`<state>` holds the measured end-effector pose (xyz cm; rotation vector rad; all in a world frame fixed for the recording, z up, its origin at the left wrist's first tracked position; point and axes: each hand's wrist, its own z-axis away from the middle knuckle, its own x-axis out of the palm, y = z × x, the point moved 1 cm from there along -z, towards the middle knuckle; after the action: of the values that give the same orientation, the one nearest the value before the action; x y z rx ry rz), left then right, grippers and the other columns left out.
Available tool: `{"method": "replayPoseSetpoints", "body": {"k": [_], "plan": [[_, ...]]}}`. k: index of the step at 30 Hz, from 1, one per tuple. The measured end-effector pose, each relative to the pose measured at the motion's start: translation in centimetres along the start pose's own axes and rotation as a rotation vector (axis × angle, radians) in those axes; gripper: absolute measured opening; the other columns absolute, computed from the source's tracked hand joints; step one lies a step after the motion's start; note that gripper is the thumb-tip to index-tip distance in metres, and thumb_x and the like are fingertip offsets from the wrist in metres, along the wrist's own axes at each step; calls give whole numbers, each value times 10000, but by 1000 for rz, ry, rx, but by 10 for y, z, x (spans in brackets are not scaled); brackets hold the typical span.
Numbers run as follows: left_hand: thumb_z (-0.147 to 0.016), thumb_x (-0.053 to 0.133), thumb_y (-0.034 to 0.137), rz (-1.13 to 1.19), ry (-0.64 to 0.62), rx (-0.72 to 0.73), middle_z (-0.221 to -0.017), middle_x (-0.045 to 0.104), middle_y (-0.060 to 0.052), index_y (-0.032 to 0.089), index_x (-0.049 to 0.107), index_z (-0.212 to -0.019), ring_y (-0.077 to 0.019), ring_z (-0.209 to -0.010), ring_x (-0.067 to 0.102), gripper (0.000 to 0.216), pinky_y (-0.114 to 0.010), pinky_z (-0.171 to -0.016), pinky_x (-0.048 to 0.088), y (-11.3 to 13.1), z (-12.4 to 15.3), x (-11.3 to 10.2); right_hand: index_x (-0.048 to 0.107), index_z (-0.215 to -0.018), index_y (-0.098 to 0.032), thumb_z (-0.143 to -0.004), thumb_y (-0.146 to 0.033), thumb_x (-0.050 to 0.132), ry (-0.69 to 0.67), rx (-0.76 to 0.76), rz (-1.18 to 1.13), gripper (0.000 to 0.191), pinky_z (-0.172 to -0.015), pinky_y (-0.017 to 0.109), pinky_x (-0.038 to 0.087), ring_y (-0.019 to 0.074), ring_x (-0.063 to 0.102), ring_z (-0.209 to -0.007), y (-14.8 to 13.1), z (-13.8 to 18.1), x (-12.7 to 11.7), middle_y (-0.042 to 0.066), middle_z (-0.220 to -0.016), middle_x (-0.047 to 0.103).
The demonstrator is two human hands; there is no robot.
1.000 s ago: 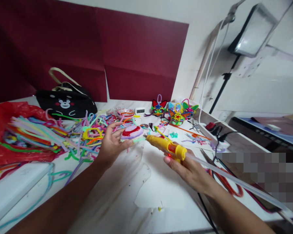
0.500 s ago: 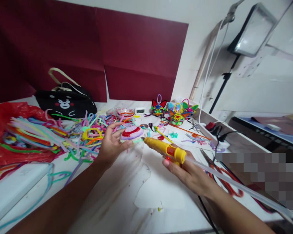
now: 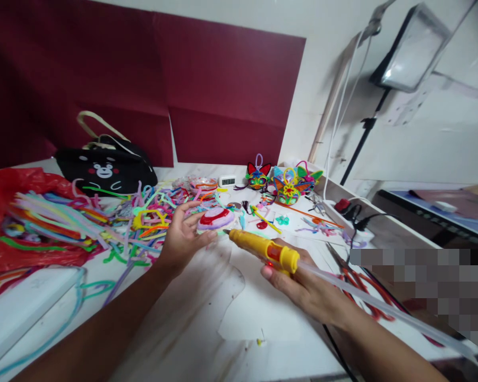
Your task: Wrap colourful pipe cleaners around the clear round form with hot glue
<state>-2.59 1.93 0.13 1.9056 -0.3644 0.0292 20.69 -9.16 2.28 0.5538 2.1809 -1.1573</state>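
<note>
Between the thumb and fingers of my left hand (image 3: 185, 233) is a rounded pipe-cleaner piece (image 3: 216, 219), coiled in lilac and red with a pale green strand along its lower edge. My right hand (image 3: 298, 281) grips a yellow hot glue gun (image 3: 263, 248) with a small red light lit. Its nozzle tip points left and lies close to the piece's lower edge; whether they touch I cannot tell. A long clear glue stick (image 3: 366, 292) sticks out of the gun's back end.
Loose pipe cleaners (image 3: 147, 217) and a red plastic bag (image 3: 8, 191) fill the left side. Decorated cat-face ornaments (image 3: 289, 188) stand behind, beside a small digital clock (image 3: 227, 181). Scissors (image 3: 354, 278) lie at right near a power strip (image 3: 344, 207). A black bag (image 3: 107, 170) leans at the back.
The glue gun's nozzle has shifted slightly left and down, along the lower edge of the pipe-cleaner piece. The piece is tilted a little differently in my left hand.
</note>
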Motion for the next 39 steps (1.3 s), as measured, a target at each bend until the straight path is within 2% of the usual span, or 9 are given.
{"method": "replayPoseSetpoints", "body": {"k": [6, 12, 15, 21, 27, 30, 33, 36, 39], "plan": [[-593, 892, 323, 2, 0, -2, -996, 674, -58, 239, 438, -1199, -196, -748, 695, 762, -248, -546, 549, 2, 1, -1, 587, -867, -255, -953, -499, 489, 134, 14, -95, 277, -669, 369, 526, 231, 622, -767, 7, -1, -1, 46, -829, 630], [-599, 873, 313, 64, -2, -8, -923, 690, -30, 234, 451, -1187, -142, -590, 642, 728, -222, -457, 508, 9, 1, 1, 538, -919, -226, -934, -510, 500, 303, 259, -104, 287, -610, 331, 463, 201, 578, -690, 31, -10, -2, 26, -790, 592], [-605, 859, 310, 96, -2, 3, -888, 690, -23, 229, 451, -1196, -149, -592, 643, 723, -224, -451, 505, 12, 2, 1, 525, -954, -213, -902, -477, 538, 159, 373, 11, 269, -588, 309, 420, 189, 566, -667, 39, -16, 3, 14, -784, 593], [-619, 857, 334, 89, -31, 3, -922, 675, -29, 238, 462, -1206, -149, -611, 630, 714, -248, -471, 514, 12, 6, 4, 537, -1021, -169, -818, -346, 630, -143, 347, 238, 285, -673, 310, 421, 194, 582, -767, 44, -19, 21, 73, -957, 622], [-584, 888, 330, 96, -27, -7, -986, 677, -49, 234, 470, -1200, -192, -772, 683, 751, -260, -587, 543, 11, 9, 9, 630, -1036, -123, -765, -287, 713, -308, 290, 331, 328, -790, 374, 465, 252, 606, -903, 37, -19, 22, 141, -1072, 615], [-563, 903, 328, 78, -14, -30, -1046, 681, -62, 234, 462, -1204, -203, -831, 695, 784, -264, -645, 553, 11, 10, 11, 636, -1106, -155, -762, -310, 752, -184, 197, 189, 395, -864, 410, 473, 269, 607, -986, 34, -17, 18, 137, -1129, 627], [-568, 905, 304, 50, -44, -37, -1125, 672, -89, 236, 446, -1197, -231, -929, 699, 782, -258, -672, 557, 9, 12, 14, 617, -1116, -207, -786, -385, 759, 29, 118, -208, 401, -848, 364, 509, 226, 643, -961, 28, -15, 13, 76, -1047, 675], [-546, 914, 284, 4, -64, -49, -1112, 668, -90, 234, 441, -1194, -235, -945, 698, 804, -253, -670, 562, 5, 13, 16, 621, -1103, -229, -790, -374, 772, 128, 130, -587, 377, -761, 300, 546, 185, 693, -864, 21, -13, 12, 31, -919, 719], [-517, 924, 298, -33, -48, -78, -1090, 670, -87, 234, 440, -1196, -246, -958, 699, 836, -251, -666, 563, 1, 15, 18, 694, -988, -226, -786, -304, 784, 242, 98, -618, 235, -683, 257, 544, 160, 700, -776, 18, -14, 10, 20, -853, 742]]}}
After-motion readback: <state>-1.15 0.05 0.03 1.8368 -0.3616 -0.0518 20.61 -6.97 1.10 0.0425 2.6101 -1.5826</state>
